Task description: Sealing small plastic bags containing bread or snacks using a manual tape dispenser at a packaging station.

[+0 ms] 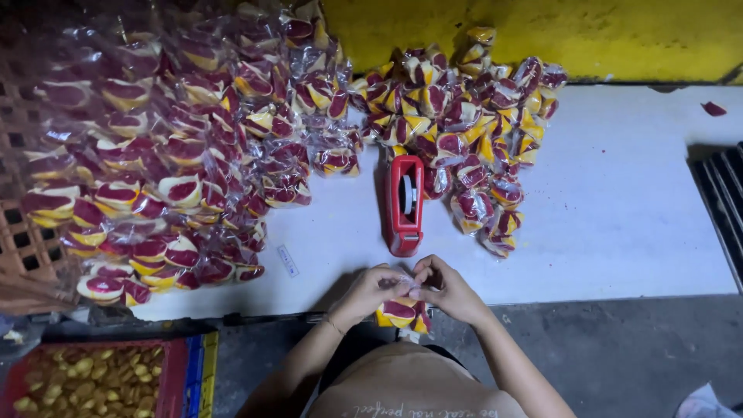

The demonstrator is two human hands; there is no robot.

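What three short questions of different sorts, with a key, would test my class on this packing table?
1. True or false: the red tape dispenser lies to the right of both piles of packets.
2. What do the left hand and right hand hold between them?
3. Which is at the lower left? A) a crate of small yellow pieces B) a bucket C) a scale

Key
1. False: it lies on the white table, between the piles.
2. A small clear packet of red-and-yellow pieces.
3. A

A flat white tabletop point(619, 224) carries two heaps of clear plastic packets of red-and-yellow sweets point(464, 116), a red tape dispenser point(404, 203) upright between them.
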